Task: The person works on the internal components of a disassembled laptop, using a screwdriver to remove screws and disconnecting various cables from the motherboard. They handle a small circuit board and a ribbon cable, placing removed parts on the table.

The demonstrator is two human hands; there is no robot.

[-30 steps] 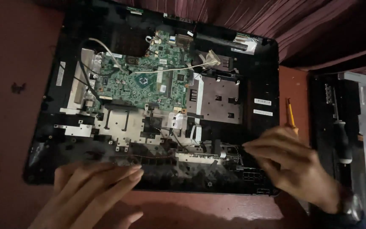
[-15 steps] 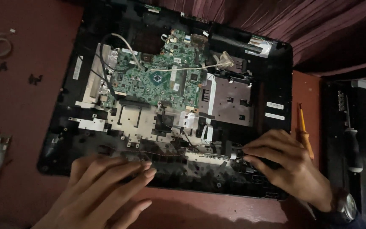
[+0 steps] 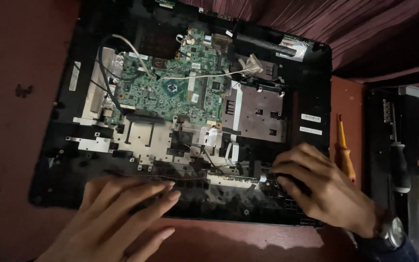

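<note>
**Both hands on the near edge of an opened laptop base**

- Laptop base (image 3: 59, 165): black shell, lid side up and bare, lying flat on a reddish-brown table (image 3: 15, 131). Long axis runs 9 to 3 o'clock across the view, slightly skewed so the right end sits lower in frame.
- Green circuit board (image 3: 170, 92) fills the upper middle of the shell, at 12 o'clock from both hands. Grey metal plate (image 3: 258, 114) just beside it at its 3 o'clock. A white cable (image 3: 132, 46) loops over the board's upper left corner.
- Left hand (image 3: 117, 213): open and flat, fingers extended toward 2 o'clock, fingertips resting on the near rim of the shell. It grips nothing.
- Right hand (image 3: 326, 189): fingers curled down onto the shell's near right corner, pressing or pinching at the black rim there. Whether anything small is held under the fingertips cannot be told; the spot is dark.
- The near rim runs straight between the two hands, left hand at its 8 o'clock stretch, right hand at its 4 o'clock end. The right hand is the nearer to the corner.
- Yellow-handled screwdriver (image 3: 344, 153) lies on the table at 1 o'clock from the right hand, near it but apart.
- Black-handled screwdriver (image 3: 401, 167) rests on a second dark panel (image 3: 379, 145) at 3 o'clock, well apart.
- Wristwatch (image 3: 391, 230) on the right wrist.
</note>
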